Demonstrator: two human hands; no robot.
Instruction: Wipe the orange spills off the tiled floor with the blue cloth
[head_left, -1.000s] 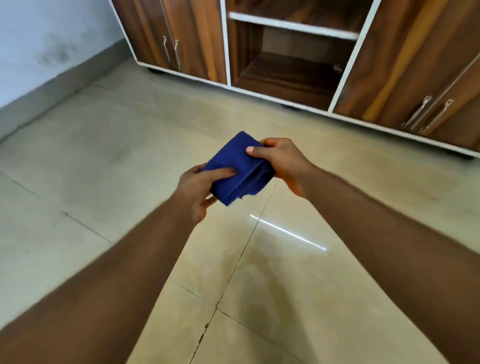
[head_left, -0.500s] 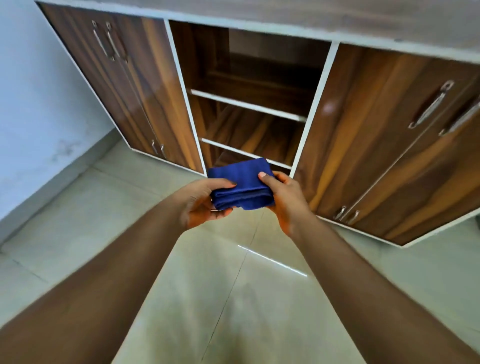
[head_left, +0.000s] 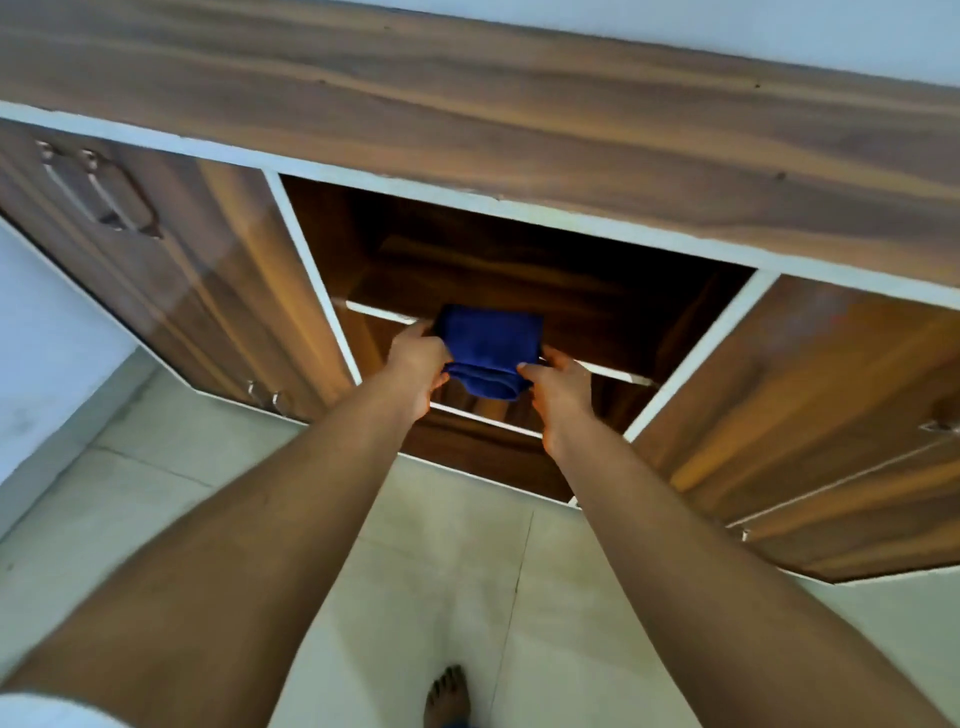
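Note:
The folded blue cloth is held out in front of me at the open middle bay of the wooden cabinet, level with its upper shelf. My left hand grips the cloth's left side and my right hand grips its right side, thumbs on top. Both arms are stretched forward. The pale tiled floor lies below; no orange spill shows on the part I can see.
The wooden cabinet with white edging fills the upper view, with shut doors on the left and right. A white wall stands at the left. A bare foot rests on the floor near the bottom edge.
The view has risen and moved closer to the cabinet. Both hands have carried the folded cloth forward and up, from over the floor to the open shelf bay.

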